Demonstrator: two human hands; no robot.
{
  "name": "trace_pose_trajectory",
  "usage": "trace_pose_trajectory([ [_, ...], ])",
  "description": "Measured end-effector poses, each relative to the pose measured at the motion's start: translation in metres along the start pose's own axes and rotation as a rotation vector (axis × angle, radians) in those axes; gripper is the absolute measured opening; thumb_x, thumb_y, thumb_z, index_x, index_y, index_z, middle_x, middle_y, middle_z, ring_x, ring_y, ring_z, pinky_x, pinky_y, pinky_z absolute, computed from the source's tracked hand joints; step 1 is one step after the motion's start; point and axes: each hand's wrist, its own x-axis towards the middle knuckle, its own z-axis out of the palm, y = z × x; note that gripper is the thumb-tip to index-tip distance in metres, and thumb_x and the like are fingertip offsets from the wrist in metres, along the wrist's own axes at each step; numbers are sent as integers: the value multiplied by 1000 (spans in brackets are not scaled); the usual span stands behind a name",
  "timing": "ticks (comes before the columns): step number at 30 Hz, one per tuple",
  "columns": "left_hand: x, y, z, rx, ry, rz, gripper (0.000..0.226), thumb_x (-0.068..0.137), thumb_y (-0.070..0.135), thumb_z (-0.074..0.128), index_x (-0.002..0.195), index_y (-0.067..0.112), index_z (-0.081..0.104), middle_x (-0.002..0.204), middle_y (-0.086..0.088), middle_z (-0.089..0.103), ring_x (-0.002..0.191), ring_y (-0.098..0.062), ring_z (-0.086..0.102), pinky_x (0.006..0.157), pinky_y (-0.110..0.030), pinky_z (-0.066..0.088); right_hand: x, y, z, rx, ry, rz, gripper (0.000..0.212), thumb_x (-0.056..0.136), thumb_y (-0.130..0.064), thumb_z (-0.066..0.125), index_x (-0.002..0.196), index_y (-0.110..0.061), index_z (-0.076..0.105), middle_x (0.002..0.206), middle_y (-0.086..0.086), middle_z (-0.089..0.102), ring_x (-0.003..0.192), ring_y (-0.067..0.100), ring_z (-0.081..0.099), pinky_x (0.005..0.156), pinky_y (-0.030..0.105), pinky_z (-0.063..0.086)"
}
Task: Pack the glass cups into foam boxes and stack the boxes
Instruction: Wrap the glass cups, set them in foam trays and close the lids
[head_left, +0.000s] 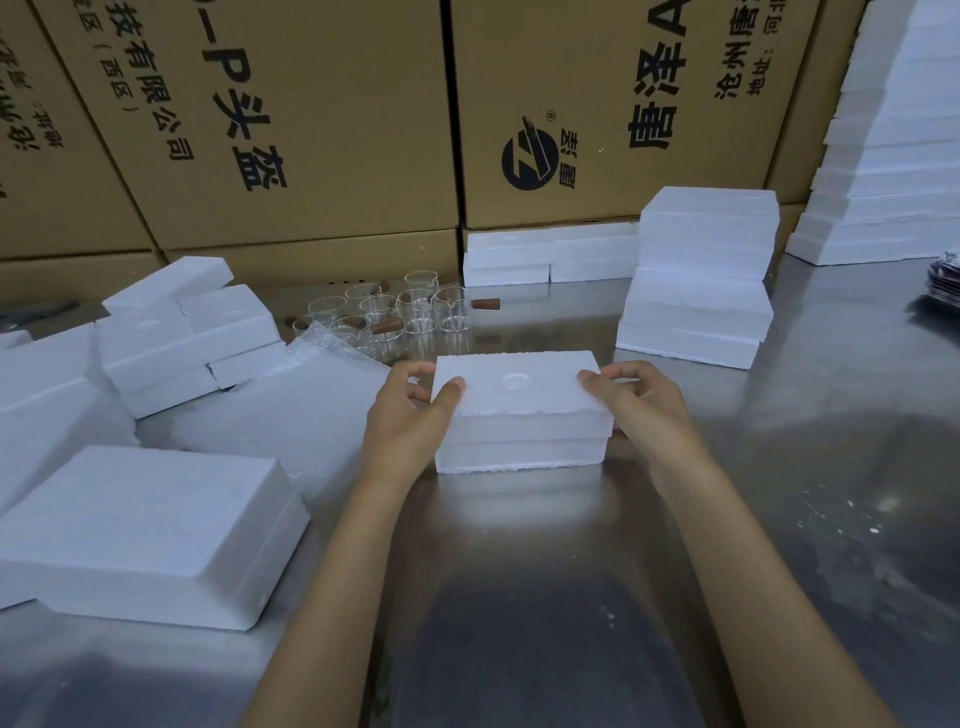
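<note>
A closed foam box (521, 410) (contents hidden) sits on the steel table (779, 467), gripped at its ends by the left hand (410, 421) and right hand (641, 402). Glass cups (400, 314) stand unpacked behind it, near a stack of foam boxes (698, 280).

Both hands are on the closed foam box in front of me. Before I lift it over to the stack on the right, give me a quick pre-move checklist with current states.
1. Grip: left hand and right hand each hold one end of the closed white foam box: ok.
2. Lid seated: the seam looks even along the near side; the far side is hidden: cannot tell.
3. Cup inside: the box is opaque: cannot tell.
4. Landing spot: the top of the white foam box stack on the right is flat and bare: ok.
5. Path: the steel table between box and stack shows nothing in the way: ok.
6. Clear glass cups with brown handles stand behind the box, off the path: ok.
</note>
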Motion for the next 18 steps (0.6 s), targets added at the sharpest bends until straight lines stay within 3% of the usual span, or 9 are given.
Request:
trace_pose_trajectory([
  [5, 0, -3, 2, -44, 13, 49, 38, 84, 50, 74, 115, 41, 55, 102, 21, 59, 93, 5, 57, 76, -23, 46, 0, -3, -1, -28, -32, -21, 34, 79, -38, 78, 106, -24, 62, 107, -1, 68, 102, 19, 66, 93, 39, 54],
  [7, -1, -5, 6, -94, -64, 85, 44, 81, 44, 79, 117, 43, 53, 113, 25, 59, 105, 6, 58, 86, -22, 48, 1, -4, -2, -55, -55, -34, 38, 77, -37, 80, 108, -27, 59, 109, -3, 66, 100, 15, 66, 89, 35, 53],
  [10, -2, -13, 14, -1, -168, 177, 63, 82, 21, 81, 136, 31, 47, 139, 7, 52, 130, -14, 50, 112, -39, 42, 0, -3, -4, -79, -93, -62, 40, 77, -33, 81, 108, -32, 56, 104, -8, 65, 91, 6, 64, 77, 27, 51],
  [13, -2, -20, 18, 135, -129, 281, 66, 86, 12, 75, 142, 27, 44, 146, 8, 45, 135, -15, 44, 115, -33, 36, -1, 1, -3, -138, -86, -162, 35, 81, -33, 78, 108, -40, 57, 100, -13, 60, 88, 9, 63, 65, 18, 45],
  [15, -2, -25, 19, 180, -115, 310, 68, 87, 12, 74, 144, 29, 41, 148, 10, 43, 137, -11, 40, 110, -23, 31, 1, 6, -2, -188, -81, -224, 25, 85, -34, 75, 104, -40, 60, 103, -17, 56, 92, 17, 63, 68, 18, 44],
  [18, 2, -28, 23, 213, -94, 322, 68, 90, 11, 72, 145, 31, 39, 151, 7, 42, 138, -13, 39, 108, -24, 30, 5, 14, 1, -217, -53, -273, 22, 87, -35, 72, 106, -40, 61, 108, -14, 57, 87, 20, 63, 75, 25, 43],
])
